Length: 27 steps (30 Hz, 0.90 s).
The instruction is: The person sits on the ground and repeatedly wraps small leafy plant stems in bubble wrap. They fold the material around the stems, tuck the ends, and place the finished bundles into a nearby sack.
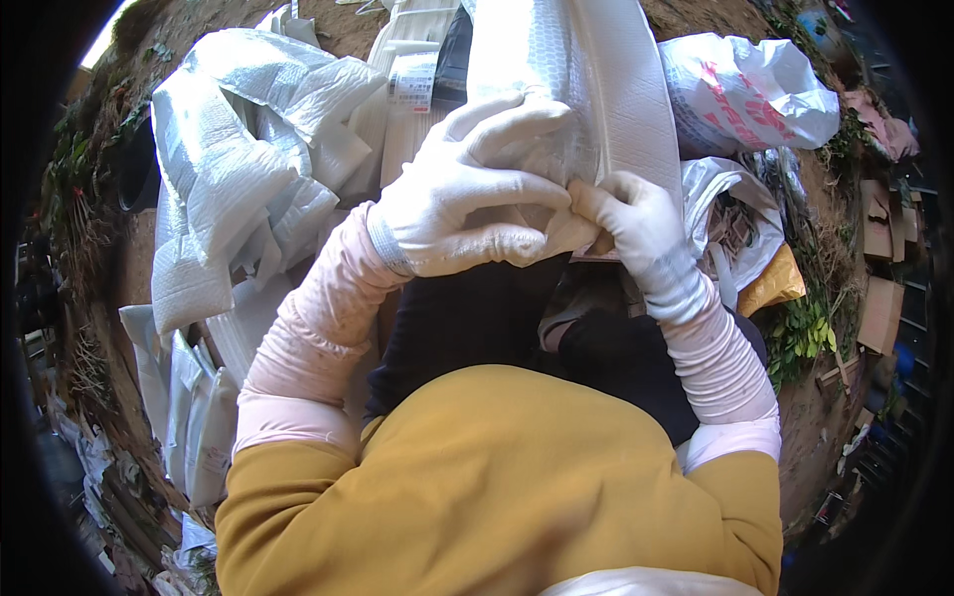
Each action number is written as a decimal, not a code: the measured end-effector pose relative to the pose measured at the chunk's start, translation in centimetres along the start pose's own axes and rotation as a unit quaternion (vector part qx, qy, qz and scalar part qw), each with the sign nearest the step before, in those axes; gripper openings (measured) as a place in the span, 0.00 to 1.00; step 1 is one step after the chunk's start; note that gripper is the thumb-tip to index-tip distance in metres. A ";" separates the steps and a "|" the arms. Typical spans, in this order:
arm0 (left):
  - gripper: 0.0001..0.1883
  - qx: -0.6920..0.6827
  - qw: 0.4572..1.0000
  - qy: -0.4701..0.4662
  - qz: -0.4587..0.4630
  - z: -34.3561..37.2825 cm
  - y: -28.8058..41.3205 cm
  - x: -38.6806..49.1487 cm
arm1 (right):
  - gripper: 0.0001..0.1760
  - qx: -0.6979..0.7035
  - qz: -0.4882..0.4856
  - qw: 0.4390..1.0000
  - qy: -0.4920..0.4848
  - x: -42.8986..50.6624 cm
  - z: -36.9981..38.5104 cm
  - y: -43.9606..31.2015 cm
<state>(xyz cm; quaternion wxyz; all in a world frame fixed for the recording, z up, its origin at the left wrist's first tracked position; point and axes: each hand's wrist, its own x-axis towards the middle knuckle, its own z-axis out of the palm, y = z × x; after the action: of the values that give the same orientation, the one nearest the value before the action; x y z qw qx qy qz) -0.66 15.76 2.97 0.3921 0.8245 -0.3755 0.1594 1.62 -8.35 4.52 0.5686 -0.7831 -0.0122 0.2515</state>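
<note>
Both my hands wear white knit gloves over a sheet of clear bubble wrap that lies before me on white padded foam sheeting. My left hand is spread over the near end of the wrap, its thumb and forefinger by the gathered edge; whether they grip it is unclear. At the right, my right hand pinches the near edge of the wrap between thumb and fingers. A white label with printing is stuck on the pale, strip-like material left of the wrap.
Crumpled padded foil sheeting is heaped at left, above folded white padded pieces. At right are a white plastic bag with red print, an open white bag of scraps, a yellow packet and cardboard pieces.
</note>
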 end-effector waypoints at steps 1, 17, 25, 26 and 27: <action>0.19 -0.009 1.000 0.013 0.012 0.0 -0.2 -0.2 | 0.17 -0.071 -0.071 0.994 0.050 -0.7 0.5 -0.2; 0.21 -0.019 0.994 0.098 -0.054 2.2 -1.2 -1.1 | 0.23 -0.149 -0.363 0.914 0.107 1.2 3.2 3.0; 0.31 -0.007 0.992 0.082 -0.100 2.6 0.1 -1.8 | 0.38 -0.232 -0.402 0.872 0.154 0.6 4.5 3.7; 0.30 -0.005 0.992 0.076 -0.100 2.6 -0.1 -1.9 | 0.38 -0.180 -0.370 0.899 0.148 0.7 4.2 4.0; 0.28 -0.004 0.992 0.096 -0.081 3.0 -0.3 -2.0 | 0.39 -0.125 -0.339 0.922 0.137 1.0 4.0 3.9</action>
<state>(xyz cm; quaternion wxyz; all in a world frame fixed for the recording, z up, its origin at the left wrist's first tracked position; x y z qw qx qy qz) -1.86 14.60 -0.25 0.4412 0.8317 -0.2684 0.2040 -0.20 -5.91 -0.23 0.5134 -0.8238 -0.2301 -0.0694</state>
